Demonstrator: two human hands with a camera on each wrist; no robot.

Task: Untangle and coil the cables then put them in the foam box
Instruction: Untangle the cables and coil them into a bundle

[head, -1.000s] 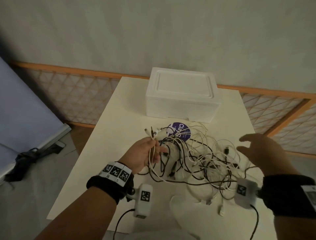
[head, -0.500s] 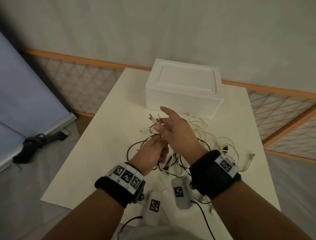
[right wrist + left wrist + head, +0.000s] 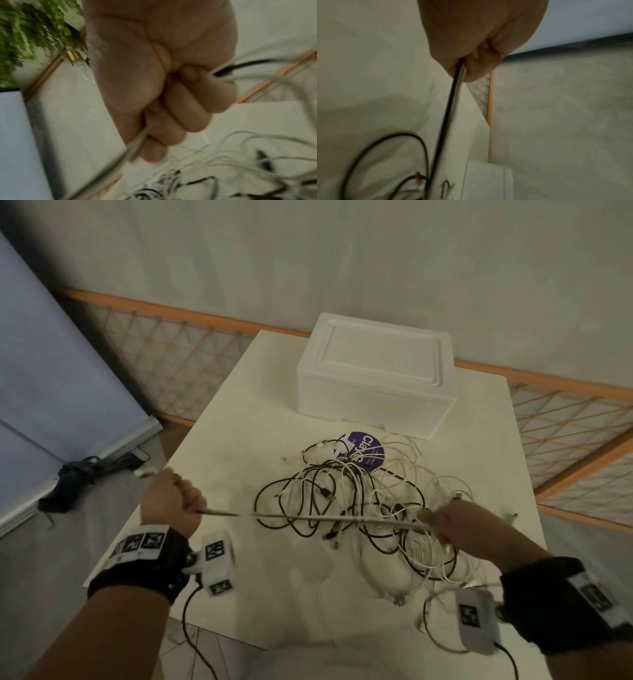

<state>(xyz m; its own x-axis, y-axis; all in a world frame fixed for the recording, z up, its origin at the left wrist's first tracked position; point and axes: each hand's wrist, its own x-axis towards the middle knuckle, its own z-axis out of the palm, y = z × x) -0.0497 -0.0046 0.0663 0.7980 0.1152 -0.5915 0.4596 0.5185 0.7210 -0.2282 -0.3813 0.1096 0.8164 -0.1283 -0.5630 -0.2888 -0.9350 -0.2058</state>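
Note:
A tangle of black and white cables (image 3: 363,508) lies on the white table (image 3: 239,422). My left hand (image 3: 178,498) is fisted round a bundle of cables (image 3: 308,517), which runs taut across to my right hand (image 3: 442,520). That hand is also fisted round the bundle, over the right side of the tangle. A plug end (image 3: 145,473) sticks out past my left fist. The left wrist view shows a black and a white cable (image 3: 452,97) leaving the fist (image 3: 471,54). In the right wrist view my curled fingers (image 3: 180,108) clamp the cables (image 3: 130,147). The white foam box (image 3: 373,374) stands behind the tangle, lid on.
A round purple sticker (image 3: 363,451) lies under the cables near the box. An orange-framed lattice fence (image 3: 171,350) runs behind and right of the table. A blue-grey panel (image 3: 44,378) leans at the left, with a dark bundle (image 3: 85,474) on the floor.
My hands have drawn apart, left hand to the left and right hand to the right. The cable bundle is now stretched taut between them, and the right hand has closed round it.

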